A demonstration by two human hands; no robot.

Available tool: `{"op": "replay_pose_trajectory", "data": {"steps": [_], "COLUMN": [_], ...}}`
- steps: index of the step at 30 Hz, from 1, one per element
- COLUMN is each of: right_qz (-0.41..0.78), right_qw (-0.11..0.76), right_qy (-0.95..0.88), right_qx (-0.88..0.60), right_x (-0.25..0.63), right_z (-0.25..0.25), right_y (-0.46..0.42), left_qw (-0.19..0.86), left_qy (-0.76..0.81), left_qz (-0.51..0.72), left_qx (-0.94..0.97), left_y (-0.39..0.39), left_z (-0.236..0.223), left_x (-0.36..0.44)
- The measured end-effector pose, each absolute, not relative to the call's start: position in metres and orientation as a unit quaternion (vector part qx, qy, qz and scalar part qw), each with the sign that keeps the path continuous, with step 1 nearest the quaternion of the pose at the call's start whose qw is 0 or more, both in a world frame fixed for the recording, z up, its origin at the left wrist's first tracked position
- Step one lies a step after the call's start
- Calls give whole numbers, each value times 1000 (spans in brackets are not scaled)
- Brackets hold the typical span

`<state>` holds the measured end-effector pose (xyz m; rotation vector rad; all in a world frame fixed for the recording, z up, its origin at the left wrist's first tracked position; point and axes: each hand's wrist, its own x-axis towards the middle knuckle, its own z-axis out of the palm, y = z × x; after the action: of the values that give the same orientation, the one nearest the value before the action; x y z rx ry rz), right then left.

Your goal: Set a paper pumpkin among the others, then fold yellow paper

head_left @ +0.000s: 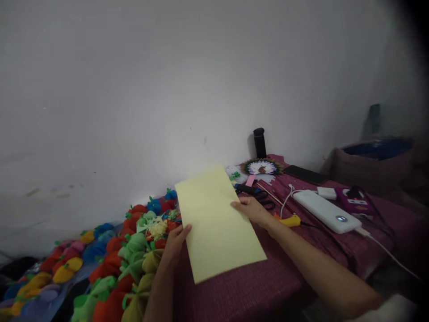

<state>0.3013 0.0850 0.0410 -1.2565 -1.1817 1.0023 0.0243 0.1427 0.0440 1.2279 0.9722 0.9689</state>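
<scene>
A pale yellow rectangular sheet (217, 228) is held up in front of me, tilted above the purple table cloth (234, 297). It looks stiff and flat; whether it is paper or foam I cannot tell. My left hand (177, 241) pinches its left edge, thumb on the front face. On the opposite edge, higher up, my right hand (251, 210) grips it the same way. The fingers behind the sheet are hidden. Black-handled scissors (266, 203) and a yellow glue gun (290, 221) lie close to my right hand.
Colourful fruit-like soft pieces (134, 246) crowd the left side. At the right lie a white power bank (326, 212) with cables, a purple socket box (355, 201) and a dark phone-like slab (304, 174). A black cylinder (259, 143) stands by the wall, behind a fringed round ornament (261, 167).
</scene>
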Motion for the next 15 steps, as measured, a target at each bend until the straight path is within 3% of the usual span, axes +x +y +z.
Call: {"op": "replay_pose_trajectory", "data": {"steps": [15], "right_qz": [541], "right_qw": [504], "right_qy": [-496], "right_qx": [-456], "right_x": [296], "right_z": [47], "right_y": [68], "left_qw": [619], "left_qy": [415], "left_qz": [362], "left_qx": [559], "left_y": [131], "left_z": [52], "left_x": [16]}}
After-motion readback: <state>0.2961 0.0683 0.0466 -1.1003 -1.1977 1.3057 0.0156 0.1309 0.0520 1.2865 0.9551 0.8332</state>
